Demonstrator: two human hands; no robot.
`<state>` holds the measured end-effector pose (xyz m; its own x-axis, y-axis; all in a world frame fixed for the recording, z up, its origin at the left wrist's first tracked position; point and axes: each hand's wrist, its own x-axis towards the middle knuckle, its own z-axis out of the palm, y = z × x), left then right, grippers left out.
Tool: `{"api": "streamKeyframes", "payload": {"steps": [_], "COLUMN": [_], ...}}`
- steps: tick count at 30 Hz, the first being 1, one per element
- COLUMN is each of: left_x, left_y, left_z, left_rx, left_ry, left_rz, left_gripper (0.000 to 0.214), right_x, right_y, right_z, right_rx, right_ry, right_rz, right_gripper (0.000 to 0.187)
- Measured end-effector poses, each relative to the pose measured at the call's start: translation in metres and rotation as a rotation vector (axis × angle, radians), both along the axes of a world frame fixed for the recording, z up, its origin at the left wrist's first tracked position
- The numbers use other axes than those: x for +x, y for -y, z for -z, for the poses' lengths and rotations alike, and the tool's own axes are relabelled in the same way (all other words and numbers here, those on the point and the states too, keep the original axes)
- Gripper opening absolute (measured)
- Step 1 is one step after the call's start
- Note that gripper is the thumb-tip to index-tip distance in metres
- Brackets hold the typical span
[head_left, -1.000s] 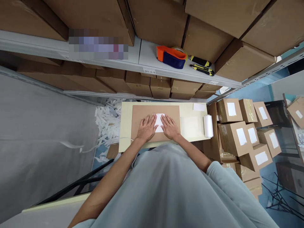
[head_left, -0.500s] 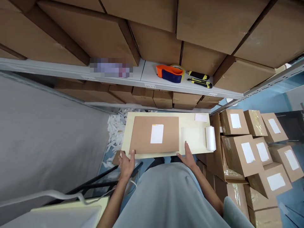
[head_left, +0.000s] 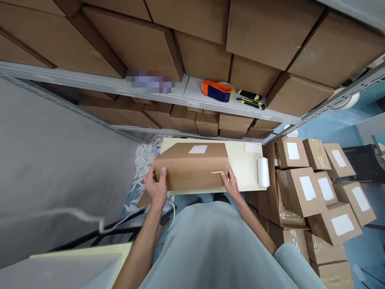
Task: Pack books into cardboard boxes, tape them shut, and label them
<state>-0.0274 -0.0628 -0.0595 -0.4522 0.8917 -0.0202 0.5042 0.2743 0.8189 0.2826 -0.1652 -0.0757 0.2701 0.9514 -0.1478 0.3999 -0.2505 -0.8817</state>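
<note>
Between my hands is a brown cardboard box point(head_left: 192, 173), tilted so that its taped long side faces me. A white label point(head_left: 198, 149) shows on its upper face. My left hand point(head_left: 156, 185) grips the box's left end, thumb on the near side. My right hand point(head_left: 230, 184) holds the right end, with the thumb on the near side and the fingers around the corner. The box is over a pale yellow table point(head_left: 243, 172); whether its far edge touches the table I cannot tell. Right of the box lies a white roll point(head_left: 263, 172), with a white slip point(head_left: 252, 147) behind it.
A shelf point(head_left: 192, 94) ahead carries cardboard boxes, an orange and blue tape dispenser point(head_left: 217, 90) and yellow-black utility knives point(head_left: 251, 103). Labelled boxes point(head_left: 300, 190) are stacked at the right. Shredded white paper point(head_left: 143, 164) lies on the floor at the left, by a grey wall point(head_left: 60, 160).
Both hands have closed on the box ends. The box has tipped up, so its near side now faces me instead of its labelled top. The view has shifted slightly.
</note>
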Motion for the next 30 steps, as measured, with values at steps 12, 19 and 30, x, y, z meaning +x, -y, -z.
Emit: {"api": "streamKeyframes", "payload": {"steps": [12,19,30], "left_x": [-0.025,-0.022,-0.042], "left_y": [-0.030,-0.025,0.007], "left_z": [-0.020,-0.024,-0.034], "left_rx": [-0.076,-0.088,-0.231], "left_ry": [-0.126,-0.119,-0.085], "left_rz": [0.273,0.327,0.415], "left_gripper": [0.053,0.066,0.091], "right_x": [-0.033,-0.048,-0.073], "right_y": [-0.027,-0.027,0.015], "right_z": [-0.019,-0.025,-0.028], "right_rx": [-0.098,-0.140,-0.060], "right_ry": [0.243,0.313,0.397], "right_rz": [0.161,0.228,0.300], "right_gripper": [0.063,0.072,0.064]}}
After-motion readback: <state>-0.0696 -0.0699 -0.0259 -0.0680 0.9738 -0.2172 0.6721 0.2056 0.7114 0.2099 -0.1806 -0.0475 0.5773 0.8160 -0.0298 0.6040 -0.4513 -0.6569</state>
